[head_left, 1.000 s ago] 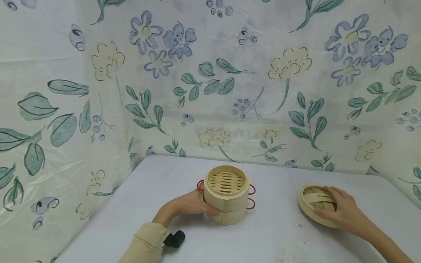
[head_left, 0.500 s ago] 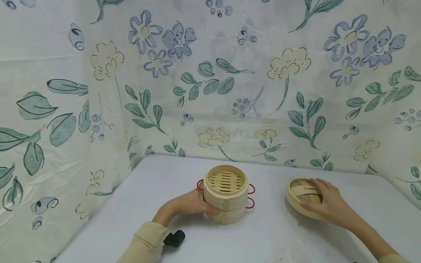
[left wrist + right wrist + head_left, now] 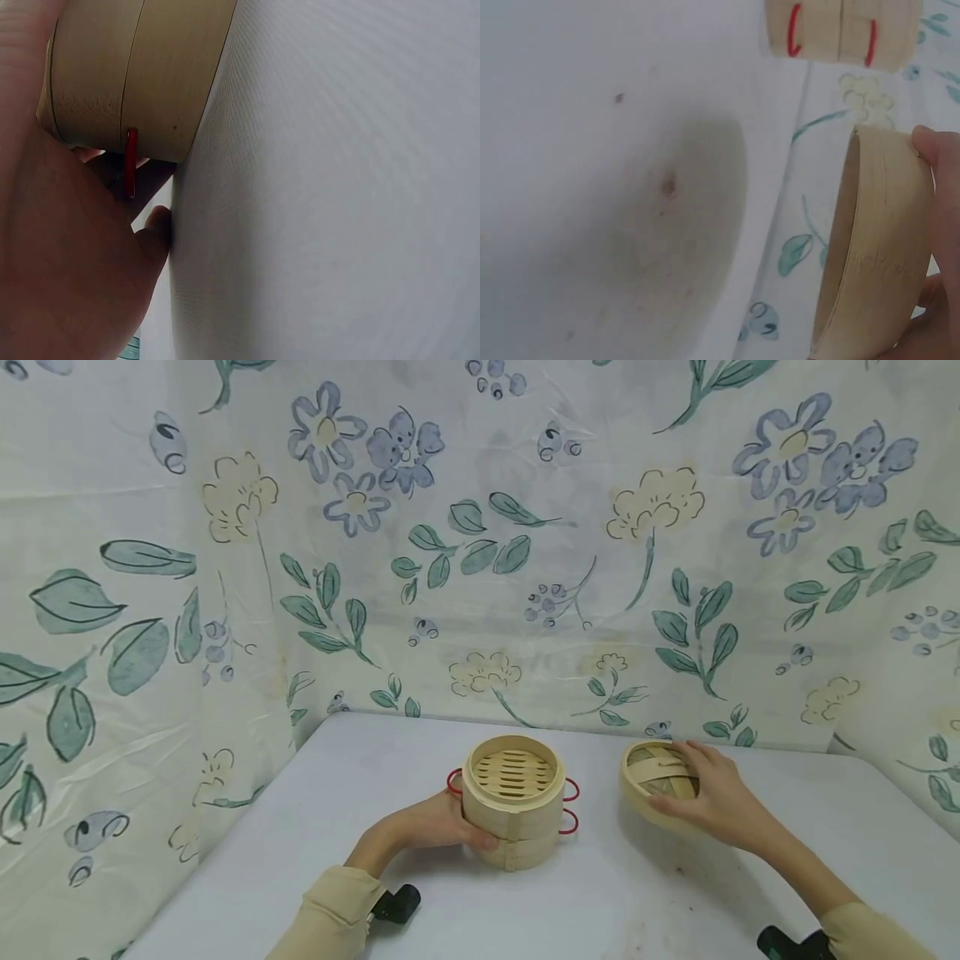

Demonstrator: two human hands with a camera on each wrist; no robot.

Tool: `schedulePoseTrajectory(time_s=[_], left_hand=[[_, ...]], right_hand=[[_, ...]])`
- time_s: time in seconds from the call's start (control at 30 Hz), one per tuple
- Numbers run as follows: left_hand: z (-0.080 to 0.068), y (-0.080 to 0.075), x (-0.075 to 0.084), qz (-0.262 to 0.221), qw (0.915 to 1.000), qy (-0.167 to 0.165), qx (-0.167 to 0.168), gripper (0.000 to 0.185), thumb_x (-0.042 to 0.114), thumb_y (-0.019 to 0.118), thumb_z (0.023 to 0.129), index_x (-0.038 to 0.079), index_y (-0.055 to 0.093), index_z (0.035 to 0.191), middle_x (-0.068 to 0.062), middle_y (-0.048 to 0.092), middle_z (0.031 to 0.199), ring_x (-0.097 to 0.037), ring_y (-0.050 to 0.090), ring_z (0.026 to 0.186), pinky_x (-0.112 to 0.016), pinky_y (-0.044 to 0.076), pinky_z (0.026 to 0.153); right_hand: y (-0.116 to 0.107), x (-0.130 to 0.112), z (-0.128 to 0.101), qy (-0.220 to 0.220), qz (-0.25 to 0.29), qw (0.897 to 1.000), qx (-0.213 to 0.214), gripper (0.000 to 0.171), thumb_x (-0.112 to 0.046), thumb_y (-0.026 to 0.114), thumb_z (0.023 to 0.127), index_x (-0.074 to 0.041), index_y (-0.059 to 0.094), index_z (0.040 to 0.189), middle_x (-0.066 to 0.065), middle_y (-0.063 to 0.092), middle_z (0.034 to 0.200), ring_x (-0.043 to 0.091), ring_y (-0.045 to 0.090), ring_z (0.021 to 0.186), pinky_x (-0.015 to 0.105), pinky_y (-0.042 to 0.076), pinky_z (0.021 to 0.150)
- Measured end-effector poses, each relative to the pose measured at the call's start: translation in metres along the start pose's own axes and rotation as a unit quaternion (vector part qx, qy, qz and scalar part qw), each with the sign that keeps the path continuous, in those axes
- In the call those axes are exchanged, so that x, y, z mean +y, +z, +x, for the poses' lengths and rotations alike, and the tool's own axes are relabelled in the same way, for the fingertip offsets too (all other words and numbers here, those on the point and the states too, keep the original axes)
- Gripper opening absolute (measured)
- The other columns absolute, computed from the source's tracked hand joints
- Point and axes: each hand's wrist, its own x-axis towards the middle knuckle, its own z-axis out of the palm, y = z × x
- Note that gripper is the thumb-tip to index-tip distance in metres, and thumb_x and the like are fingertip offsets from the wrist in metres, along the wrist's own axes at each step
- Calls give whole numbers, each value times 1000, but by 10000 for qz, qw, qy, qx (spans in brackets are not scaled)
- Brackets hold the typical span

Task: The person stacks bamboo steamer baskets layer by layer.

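Note:
A two-tier bamboo steamer [image 3: 516,814] with a slatted inside and red side loops stands upright on the white table. My left hand [image 3: 438,824] grips its left side, thumb across the front; in the left wrist view the hand [image 3: 71,247] curves round the steamer wall [image 3: 161,75] beside a red loop. Right of the steamer, my right hand [image 3: 716,793] holds the woven bamboo lid [image 3: 660,777] by its rim, apart from the steamer. The right wrist view shows the lid [image 3: 877,247] raised off the table, with fingers [image 3: 941,165] on its edge.
The white table [image 3: 585,910] carries a few small dark stains [image 3: 669,184] on its right part. A floral cloth [image 3: 450,527] hangs behind the table and at its sides. A black device [image 3: 397,904] sits at the left wrist, another [image 3: 795,943] at the right.
My right hand has carried the lid leftward and slightly upward, closer to the steamer. The left hand and the steamer have stayed in place.

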Motion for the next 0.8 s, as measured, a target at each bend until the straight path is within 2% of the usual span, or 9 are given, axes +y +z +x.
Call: schedulePoseTrajectory(time_s=[0.3, 0.8], left_hand=[[0, -1, 1, 24, 10000, 68, -16, 90, 24, 84, 77, 29, 32, 150, 8, 51, 143, -14, 43, 135, -44, 24, 116], [0, 0, 1, 189, 9997, 172, 12, 86, 23, 82, 79, 23, 35, 150, 4, 52, 143, -17, 43, 135, -45, 24, 115]], right_hand=[[-7, -22, 13, -4, 40, 9999, 103, 92, -49, 73, 84, 8, 36, 146, 37, 28, 149, 58, 26, 134, 75, 32, 99], [-8, -60, 38, -55, 127, 9999, 65, 96, -52, 73, 83, 6, 34, 148, 34, 29, 151, 54, 29, 136, 72, 32, 103]])
